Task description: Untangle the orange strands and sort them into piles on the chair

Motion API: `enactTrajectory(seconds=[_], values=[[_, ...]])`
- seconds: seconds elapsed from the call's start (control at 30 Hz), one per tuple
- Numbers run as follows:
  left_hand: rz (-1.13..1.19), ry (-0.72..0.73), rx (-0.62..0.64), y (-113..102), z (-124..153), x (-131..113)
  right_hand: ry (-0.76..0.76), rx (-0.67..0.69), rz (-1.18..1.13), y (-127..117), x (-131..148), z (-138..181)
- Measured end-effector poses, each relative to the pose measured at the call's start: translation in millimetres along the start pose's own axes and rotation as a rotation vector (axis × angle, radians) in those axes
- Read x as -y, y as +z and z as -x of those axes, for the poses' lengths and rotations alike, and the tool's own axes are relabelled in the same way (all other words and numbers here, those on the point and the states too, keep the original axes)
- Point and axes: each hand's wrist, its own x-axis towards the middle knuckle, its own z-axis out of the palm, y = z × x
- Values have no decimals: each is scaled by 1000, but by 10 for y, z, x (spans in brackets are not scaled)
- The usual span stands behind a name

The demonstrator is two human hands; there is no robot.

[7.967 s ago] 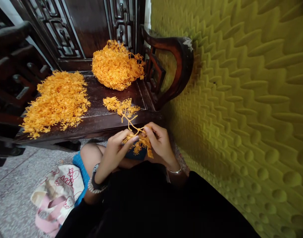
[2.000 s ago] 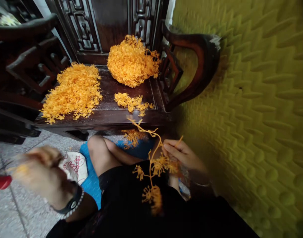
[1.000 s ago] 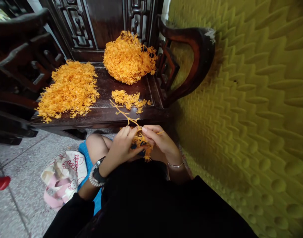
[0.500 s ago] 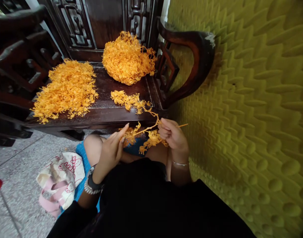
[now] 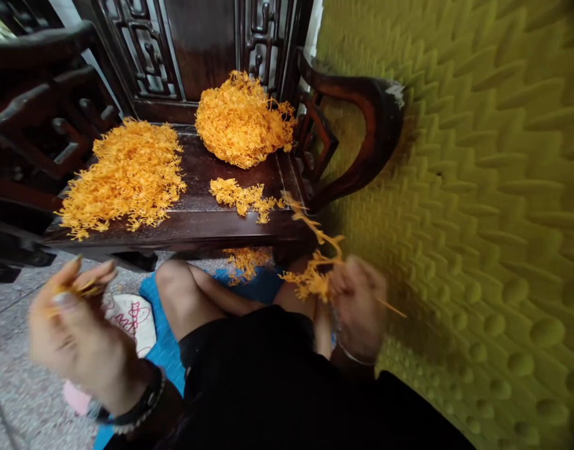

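My right hand [image 5: 359,306], blurred, is closed around the stalk of an orange branched plastic sprig [image 5: 310,282]. Its thin end pokes out past the hand, and a bare branch reaches up toward the front corner of the seat. Far to the left, my left hand [image 5: 80,337] is raised with a small orange piece [image 5: 86,289] between its fingers, smeared by motion. A small cluster of orange sprigs [image 5: 242,197] lies on the dark wooden seat [image 5: 202,228]. Behind it stands a rounded heap of them [image 5: 242,122], with a flatter pile [image 5: 127,175] to the left.
The carved chair armrest [image 5: 362,156] curves out beside a yellow-green textured wall [image 5: 479,187]. More orange pieces [image 5: 244,262] lie under the seat edge by a blue mat [image 5: 169,337]. A white printed cloth bag [image 5: 134,319] sits on the speckled floor, partly behind my left hand.
My left hand has swung away from the sprig, left and down, with a small orange piece. My right hand has shifted right and lower, still gripping the sprig.
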Motion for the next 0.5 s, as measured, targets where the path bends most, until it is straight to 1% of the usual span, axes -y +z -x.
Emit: enactTrajectory(seconds=[0.03, 0.07, 0.1, 0.13, 0.17, 0.27, 0.3, 0.37, 0.4, 0.43, 0.47, 0.5], values=[[146, 17, -77, 54, 18, -31, 7, 65, 28, 42, -48, -7], [252, 13, -71, 124, 51, -57, 5, 118, 43, 89, -101, -18], [342, -22, 8, 200, 95, -76, 2, 166, 46, 136, -152, -30], [408, -77, 118, 275, 145, -85, 5, 203, 34, 179, -197, -43], [454, -136, 225, 342, 198, -81, 21, 236, 13, 216, -233, -56], [555, -269, 475, 477, 348, -22, 78, 306, -54, 295, -286, -76], [595, -288, 567, 503, 394, 1, 90, 317, -70, 314, -292, -76], [636, -299, 795, 547, 480, 19, 89, 340, -94, 345, -303, -67], [617, -297, 915, 569, 520, 12, 82, 351, -108, 357, -312, -60], [580, -291, 1007, 594, 558, -6, 73, 360, -124, 366, -324, -52], [546, -288, 1059, 624, 593, -31, 65, 368, -142, 371, -339, -45], [525, -295, 1070, 660, 624, -57, 57, 375, -158, 374, -357, -38]])
